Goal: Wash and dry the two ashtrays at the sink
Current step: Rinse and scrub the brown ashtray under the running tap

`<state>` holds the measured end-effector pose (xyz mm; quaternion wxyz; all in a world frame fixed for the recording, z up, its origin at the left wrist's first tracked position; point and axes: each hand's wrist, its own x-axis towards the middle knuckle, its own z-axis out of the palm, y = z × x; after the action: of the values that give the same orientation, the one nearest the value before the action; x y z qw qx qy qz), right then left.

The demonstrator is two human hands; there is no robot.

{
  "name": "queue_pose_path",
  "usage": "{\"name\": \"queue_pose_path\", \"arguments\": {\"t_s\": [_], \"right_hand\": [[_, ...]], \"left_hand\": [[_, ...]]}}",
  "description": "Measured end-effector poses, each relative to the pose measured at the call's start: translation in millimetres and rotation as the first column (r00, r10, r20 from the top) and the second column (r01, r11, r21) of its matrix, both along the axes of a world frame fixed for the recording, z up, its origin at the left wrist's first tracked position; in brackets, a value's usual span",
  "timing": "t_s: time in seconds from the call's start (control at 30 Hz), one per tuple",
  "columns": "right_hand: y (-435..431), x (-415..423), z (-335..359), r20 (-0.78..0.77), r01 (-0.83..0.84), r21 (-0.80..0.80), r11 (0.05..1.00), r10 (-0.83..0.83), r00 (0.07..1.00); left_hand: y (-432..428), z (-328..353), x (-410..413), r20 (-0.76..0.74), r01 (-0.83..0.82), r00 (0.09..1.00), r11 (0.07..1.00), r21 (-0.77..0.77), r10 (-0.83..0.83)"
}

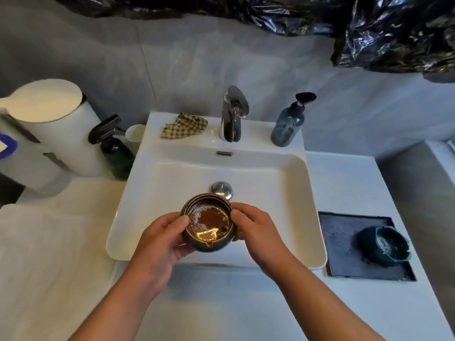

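Note:
A round dark-green ashtray point(209, 223) with a gold rim and a brown, wet-looking inside is held over the front of the white sink point(152, 193). My left hand point(162, 238) grips its left side and my right hand point(256, 228) grips its right side. A second dark-green ashtray point(387, 244) sits on a dark square tray point(344, 242) on the counter to the right of the sink. The chrome tap point(232, 114) stands at the back of the sink; no water is seen running.
A checked cloth point(184, 125) lies left of the tap, a blue soap dispenser point(289, 123) right of it. A dark spray bottle point(114, 146), a white cup point(134, 134) and a white bin point(56, 121) stand at the left. A white towel point(41, 254) covers the left counter.

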<state>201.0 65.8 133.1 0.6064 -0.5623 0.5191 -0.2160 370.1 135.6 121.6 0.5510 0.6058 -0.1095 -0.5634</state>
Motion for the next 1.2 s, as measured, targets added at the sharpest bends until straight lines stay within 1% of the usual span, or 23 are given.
{"name": "queue_pose_path", "arguments": {"t_s": [0.17,0.33,0.4,0.47,0.5,0.53,0.57,0.6,0.63,0.7,0.77,0.8,0.83,0.9,0.97,1.2], "right_hand": [[-23.6,-20.0,-4.1,0.010,0.062,-0.003,0.998,-0.062,0.998],[-63.8,-33.1,-2.9,-0.041,0.009,-0.036,0.999,-0.011,0.999],[-92.5,-33.7,-2.9,-0.143,0.015,-0.143,0.990,-0.036,0.989],[-122.1,-27.1,4.6,-0.259,-0.010,-0.317,0.948,-0.076,0.963],[-135.1,-20.9,12.2,-0.303,-0.054,-0.423,0.905,-0.085,0.949],[-147.0,-13.5,19.2,-0.335,-0.121,-0.532,0.838,-0.078,0.939],[-158.4,-5.9,26.4,-0.370,-0.208,-0.629,0.749,-0.053,0.928],[-169.0,1.6,32.2,-0.423,-0.306,-0.693,0.653,-0.023,0.906],[-179.1,8.5,37.6,-0.488,-0.401,-0.722,0.564,-0.003,0.873],[-195.9,19.5,45.5,-0.589,-0.529,-0.724,0.442,0.002,0.808],[-207.3,25.4,51.6,-0.626,-0.585,-0.738,0.337,-0.016,0.780],[-210.5,26.5,54.9,-0.639,-0.606,-0.739,0.294,-0.024,0.769],[-212.7,27.1,57.2,-0.655,-0.627,-0.730,0.271,-0.018,0.755],[-215.2,28.9,61.8,-0.678,-0.651,-0.711,0.266,-0.012,0.735],[-216.6,30.2,64.4,-0.688,-0.656,-0.699,0.286,-0.018,0.725],[-211.4,31.7,68.0,-0.676,-0.638,-0.701,0.317,-0.011,0.737]], "left_hand": [[-35.1,-0.7,-15.1,-0.019,0.092,0.996,0.996,0.022,-0.091],[-70.1,-3.9,-21.0,0.004,0.069,0.998,0.994,0.079,-0.070],[-83.5,-6.9,-18.9,0.027,0.047,0.998,0.995,0.088,-0.049],[-97.1,-10.8,-14.9,0.051,0.018,0.998,0.995,0.098,-0.024],[-103.8,-12.8,-12.0,0.057,0.003,0.998,0.995,0.101,-0.008],[-109.8,-14.8,-8.6,0.059,-0.012,0.998,0.995,0.102,0.006],[-115.1,-16.5,-4.8,0.062,-0.022,0.998,0.995,0.102,0.015],[-120.1,-18.1,-1.2,0.066,-0.025,0.998,0.995,0.100,0.019],[-125.1,-19.1,2.7,0.070,-0.023,0.997,0.995,0.096,0.016],[-133.5,-20.0,10.0,0.073,-0.007,0.997,0.996,0.084,0.001],[-139.8,-20.1,16.3,0.078,0.021,0.997,0.997,0.075,-0.026],[-142.7,-20.3,19.0,0.081,0.037,0.996,0.997,0.072,-0.043],[-145.1,-20.5,21.4,0.083,0.052,0.995,0.996,0.070,-0.058],[-149.1,-21.5,25.0,0.082,0.071,0.994,0.995,0.070,-0.077],[-152.2,-22.7,27.2,0.076,0.087,0.993,0.994,0.071,-0.092],[-158.4,-27.9,29.5,0.049,0.111,0.992,0.991,0.075,-0.115]]}}
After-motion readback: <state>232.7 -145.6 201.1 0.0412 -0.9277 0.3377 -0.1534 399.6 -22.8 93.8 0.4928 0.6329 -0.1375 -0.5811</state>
